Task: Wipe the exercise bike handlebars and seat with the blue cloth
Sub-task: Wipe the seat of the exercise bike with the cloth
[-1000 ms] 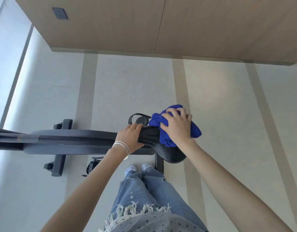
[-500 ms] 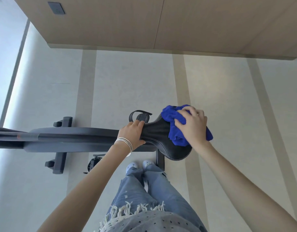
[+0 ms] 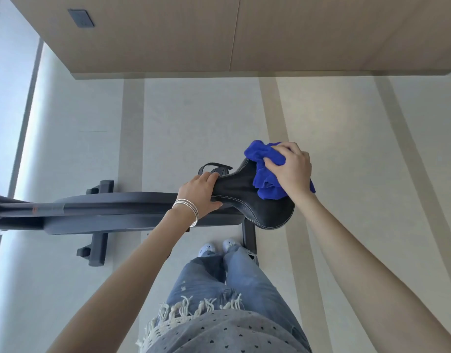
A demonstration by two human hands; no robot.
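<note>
Seat-wiping underway: right hand [image 3: 291,169] grips cloth [image 3: 266,186] on seat [image 3: 247,192], left hand [image 3: 200,193] clasps its nose; near edge probably next.

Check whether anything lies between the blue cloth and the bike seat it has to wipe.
Nothing visible does. The right hand grips the blue cloth and presses it straight onto the wide rear of the seat. The left hand holds the seat's narrow nose, apart from the cloth, so only that end is covered.

Fluffy blue cloth [image 3: 266,183], stitched leathery black seat [image 3: 247,194], wood-grain wall panel [image 3: 168,34]
</note>
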